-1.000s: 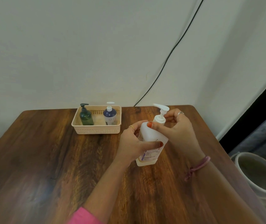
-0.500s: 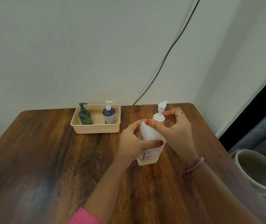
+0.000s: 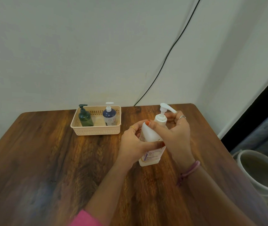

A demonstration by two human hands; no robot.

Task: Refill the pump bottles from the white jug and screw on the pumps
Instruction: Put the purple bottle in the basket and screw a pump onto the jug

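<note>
Head view: a white pump bottle (image 3: 151, 144) is standing slightly tilted on the wooden tabletop (image 3: 51, 160), right of centre, its base touching the wood. The left hand (image 3: 134, 146) is wrapping the bottle's body from the left, its grip clamped on it, thumb lying across the printed label. The right hand (image 3: 173, 132) is reaching in from the right, its grip pinched around the white pump (image 3: 163, 114) at the collar on the bottle's neck; the pump's nozzle is pointing right, over the right fingers. A ring is showing on each hand, and a pink band (image 3: 190, 171) is sitting on the right wrist. A pink sleeve (image 3: 87, 219) is showing at the lower edge on the left arm. Toward the back of the tabletop, left of the hands and well apart from them, a cream perforated basket (image 3: 95, 130) is holding two upright bottles: a dark green bottle (image 3: 85, 119) with a dark pump on the left and a blue bottle (image 3: 109, 117) with a white pump on the right. A black cable (image 3: 167, 56) is running down the wall behind. Off the tabletop's right edge, a white bucket (image 3: 258, 170) is sitting lower down.
</note>
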